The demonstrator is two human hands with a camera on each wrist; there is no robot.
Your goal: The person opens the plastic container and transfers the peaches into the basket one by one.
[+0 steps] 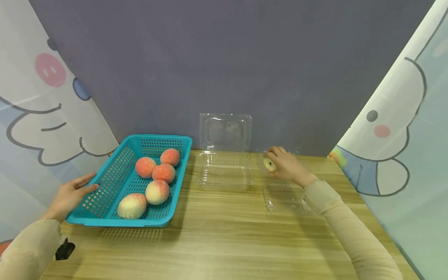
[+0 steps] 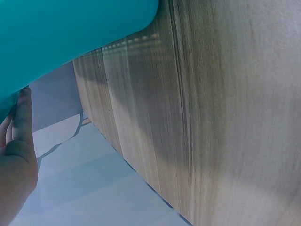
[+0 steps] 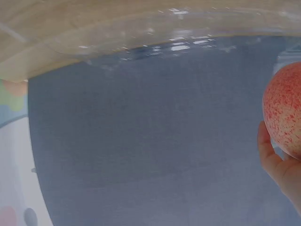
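At the left, my left hand (image 1: 68, 196) grips the side rim of a turquoise plastic basket (image 1: 180, 186). The left wrist view catches its fingers (image 2: 23, 115) against the basket's outer side. Several red-and-cream peaches (image 1: 157, 191) lie inside the basket. On the right, my right hand (image 1: 287, 167) holds another peach (image 3: 287, 110) over a clear plastic clamshell box (image 1: 280, 198). In the head view only this peach's pale end shows beside the fingers; in the right wrist view its red speckled side faces the camera.
A second clear clamshell box (image 1: 224, 171) stands mid-table, its lid raised against the grey backdrop (image 1: 224, 70). Patterned cloths (image 1: 381, 155) flank the wooden table (image 1: 224, 241) on both sides. A small black object (image 1: 65, 249) is by the left wrist.
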